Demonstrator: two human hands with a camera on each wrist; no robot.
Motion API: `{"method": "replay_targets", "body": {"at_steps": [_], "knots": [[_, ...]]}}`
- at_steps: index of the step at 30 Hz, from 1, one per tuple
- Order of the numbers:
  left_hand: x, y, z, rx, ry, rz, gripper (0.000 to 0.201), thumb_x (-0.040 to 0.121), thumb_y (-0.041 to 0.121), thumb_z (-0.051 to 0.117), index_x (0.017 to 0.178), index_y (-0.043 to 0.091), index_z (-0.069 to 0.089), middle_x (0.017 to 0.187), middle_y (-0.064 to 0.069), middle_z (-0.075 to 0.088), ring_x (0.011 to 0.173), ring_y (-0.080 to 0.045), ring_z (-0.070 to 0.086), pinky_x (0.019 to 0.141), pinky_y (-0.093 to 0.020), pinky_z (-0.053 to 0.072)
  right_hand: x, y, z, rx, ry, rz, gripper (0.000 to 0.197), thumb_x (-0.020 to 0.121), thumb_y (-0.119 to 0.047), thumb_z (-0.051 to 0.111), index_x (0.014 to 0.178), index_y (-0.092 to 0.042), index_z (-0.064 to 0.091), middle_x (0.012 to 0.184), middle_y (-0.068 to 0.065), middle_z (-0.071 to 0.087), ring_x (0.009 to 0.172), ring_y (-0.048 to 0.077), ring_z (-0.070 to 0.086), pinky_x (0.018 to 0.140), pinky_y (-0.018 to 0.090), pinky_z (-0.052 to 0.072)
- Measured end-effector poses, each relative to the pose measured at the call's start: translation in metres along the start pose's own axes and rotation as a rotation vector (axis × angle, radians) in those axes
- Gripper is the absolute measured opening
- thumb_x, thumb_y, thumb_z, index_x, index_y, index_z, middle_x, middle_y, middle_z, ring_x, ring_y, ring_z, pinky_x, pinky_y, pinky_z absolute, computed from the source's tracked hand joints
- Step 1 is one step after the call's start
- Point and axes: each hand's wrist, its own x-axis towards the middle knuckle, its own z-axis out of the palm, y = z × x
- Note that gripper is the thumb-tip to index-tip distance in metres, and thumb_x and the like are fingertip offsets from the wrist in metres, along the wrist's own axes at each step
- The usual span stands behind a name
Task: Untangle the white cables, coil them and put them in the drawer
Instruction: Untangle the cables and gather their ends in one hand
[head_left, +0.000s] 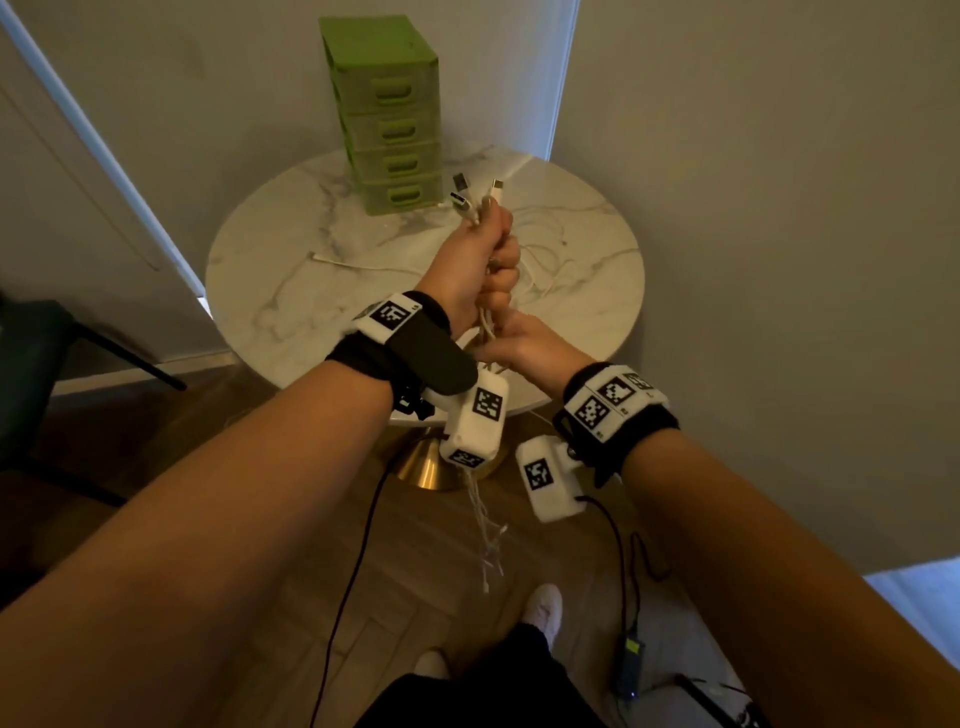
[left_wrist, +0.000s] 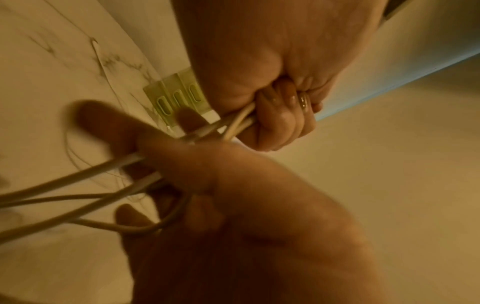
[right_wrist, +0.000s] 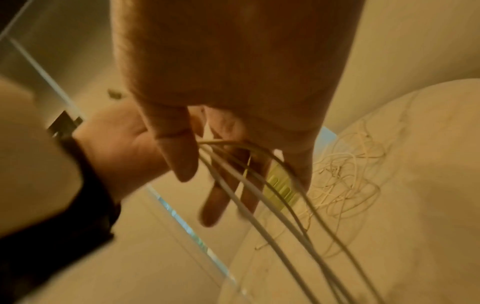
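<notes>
My left hand (head_left: 485, 260) is raised over the round marble table (head_left: 291, 301) and grips a bundle of white cables (head_left: 485, 535); their USB plugs (head_left: 470, 200) stick out above the fist. In the left wrist view its curled fingers (left_wrist: 280, 117) clamp the strands (left_wrist: 64, 181). Just below, my right hand (head_left: 519, 343) has straight, spread fingers (right_wrist: 215, 205), and the strands (right_wrist: 259, 226) run between them. The loose ends hang past the table's edge toward the floor. More tangled white cable (head_left: 545, 260) (right_wrist: 345, 174) lies on the table. The green drawer unit (head_left: 395, 130) stands at the back with every drawer closed.
A single white cable (head_left: 353, 266) lies on the table's left side. A dark chair (head_left: 31, 364) stands at the left. Black wires (head_left: 353, 571) from the wrist cameras trail over the wooden floor, near my feet (head_left: 543, 608) and the table's gold base (head_left: 426, 467).
</notes>
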Motion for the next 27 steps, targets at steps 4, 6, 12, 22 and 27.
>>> {"method": "replay_targets", "body": {"at_steps": [4, 6, 12, 22, 27], "knots": [[0.017, -0.001, -0.008, 0.025, 0.028, 0.036, 0.041, 0.101, 0.043, 0.017, 0.065, 0.023, 0.027, 0.047, 0.011, 0.026, 0.038, -0.004, 0.017, 0.039, -0.018, 0.014, 0.012, 0.024, -0.009, -0.139, 0.023, 0.042, 0.03, 0.09, 0.002, 0.047, 0.07, -0.02, 0.051, 0.069, -0.001, 0.051, 0.063, 0.008, 0.048, 0.056, 0.009, 0.042], [0.029, -0.002, -0.015, 0.062, 0.097, 0.049, 0.041, 0.101, 0.043, 0.017, 0.066, 0.024, 0.027, 0.047, 0.012, 0.025, 0.042, -0.005, 0.019, 0.043, -0.02, 0.02, 0.023, 0.032, -0.018, -0.148, 0.016, 0.048, 0.026, 0.091, 0.001, 0.043, 0.075, -0.017, 0.052, 0.069, -0.001, 0.049, 0.062, 0.008, 0.048, 0.061, 0.016, 0.041], [0.072, 0.0, -0.031, 0.082, 0.25, 0.086, 0.041, 0.1, 0.044, 0.018, 0.066, 0.025, 0.029, 0.047, 0.012, 0.023, 0.041, -0.005, 0.015, 0.041, -0.019, 0.013, 0.067, 0.052, -0.059, -0.243, -0.056, 0.115, 0.048, 0.081, 0.017, 0.039, 0.126, 0.002, 0.047, 0.113, 0.023, 0.057, 0.104, 0.031, 0.055, 0.071, 0.013, 0.043], [0.11, 0.0, -0.083, -0.012, 0.657, 0.067, 0.037, 0.1, 0.044, 0.026, 0.07, 0.024, 0.036, 0.041, 0.012, 0.03, 0.034, -0.003, 0.021, 0.033, -0.012, 0.017, 0.144, 0.064, -0.131, -0.383, 0.56, 0.102, 0.029, 0.084, 0.006, 0.038, 0.098, -0.001, 0.063, 0.109, 0.018, 0.062, 0.1, 0.029, 0.058, 0.082, 0.029, 0.046], [0.118, 0.003, -0.123, -0.069, 0.758, 0.092, 0.035, 0.1, 0.042, 0.027, 0.072, 0.024, 0.036, 0.042, 0.012, 0.032, 0.033, -0.003, 0.022, 0.033, -0.012, 0.017, 0.197, 0.044, -0.089, -0.393, 0.317, -0.044, 0.03, 0.083, 0.008, 0.038, 0.097, 0.001, 0.064, 0.105, 0.02, 0.064, 0.097, 0.025, 0.057, 0.085, 0.027, 0.044]]}}
